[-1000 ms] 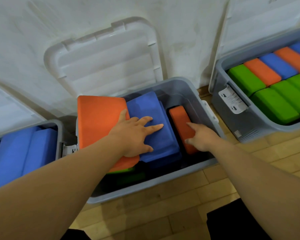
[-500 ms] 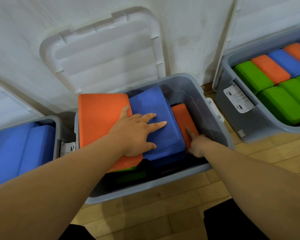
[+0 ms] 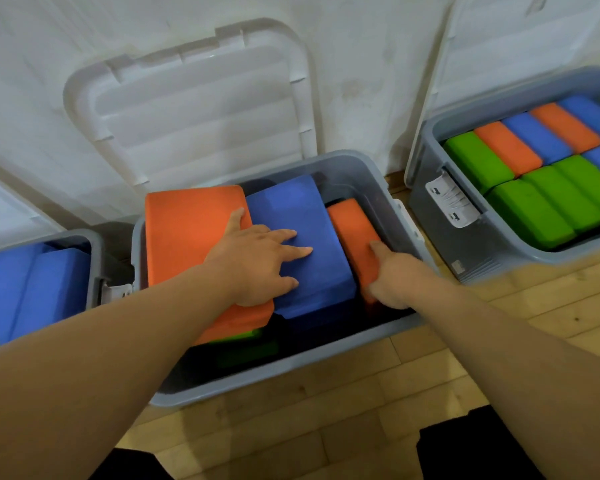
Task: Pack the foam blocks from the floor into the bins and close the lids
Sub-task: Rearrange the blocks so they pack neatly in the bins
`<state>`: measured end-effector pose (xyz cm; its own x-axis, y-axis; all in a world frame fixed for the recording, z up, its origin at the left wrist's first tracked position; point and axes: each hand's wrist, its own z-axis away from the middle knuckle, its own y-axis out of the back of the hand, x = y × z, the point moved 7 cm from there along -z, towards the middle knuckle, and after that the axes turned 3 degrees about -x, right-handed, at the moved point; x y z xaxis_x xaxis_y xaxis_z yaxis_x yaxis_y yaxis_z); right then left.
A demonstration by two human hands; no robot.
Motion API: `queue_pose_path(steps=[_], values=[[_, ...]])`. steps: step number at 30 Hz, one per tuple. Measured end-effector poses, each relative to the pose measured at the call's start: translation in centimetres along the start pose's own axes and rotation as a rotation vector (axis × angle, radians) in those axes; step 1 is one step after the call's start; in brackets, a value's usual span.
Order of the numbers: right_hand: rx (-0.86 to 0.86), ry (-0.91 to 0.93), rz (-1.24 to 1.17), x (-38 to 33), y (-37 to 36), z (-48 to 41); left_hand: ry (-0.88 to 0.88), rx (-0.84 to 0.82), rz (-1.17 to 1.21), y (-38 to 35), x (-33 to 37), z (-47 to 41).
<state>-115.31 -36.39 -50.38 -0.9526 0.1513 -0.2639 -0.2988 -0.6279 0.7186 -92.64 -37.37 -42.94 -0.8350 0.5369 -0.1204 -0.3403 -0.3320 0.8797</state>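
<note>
Foam blocks (image 3: 302,216) atop middle bin (image 3: 291,384): two orange, one blue.

We've got the middle grey bin (image 3: 357,174) wide open, its white lid (image 3: 201,109) leaning back on the wall. On top inside, a big orange block (image 3: 187,233) sits tilted at the left. A blue block (image 3: 302,209) lies beside it, touching, and a narrow orange block (image 3: 350,223) stands by the right wall. Green blocks (image 3: 246,336) peek out below. The right bin (image 3: 482,251) is packed with green, orange and blue.
</note>
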Motion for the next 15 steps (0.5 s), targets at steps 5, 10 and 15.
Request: queue_pose_path(steps=[5,10,15], values=[[0.29,0.028,-0.042,-0.4,6.9,5.3,-0.005,0.016,0.024,0.2,0.4,-0.2],[0.623,0.114,-0.256,-0.1,10.9,8.6,0.015,0.089,0.107,0.4,-0.1,0.5],[0.822,0.238,-0.533,-0.2,11.3,9.5,0.05,0.115,0.102,0.4,-0.1,0.7]])
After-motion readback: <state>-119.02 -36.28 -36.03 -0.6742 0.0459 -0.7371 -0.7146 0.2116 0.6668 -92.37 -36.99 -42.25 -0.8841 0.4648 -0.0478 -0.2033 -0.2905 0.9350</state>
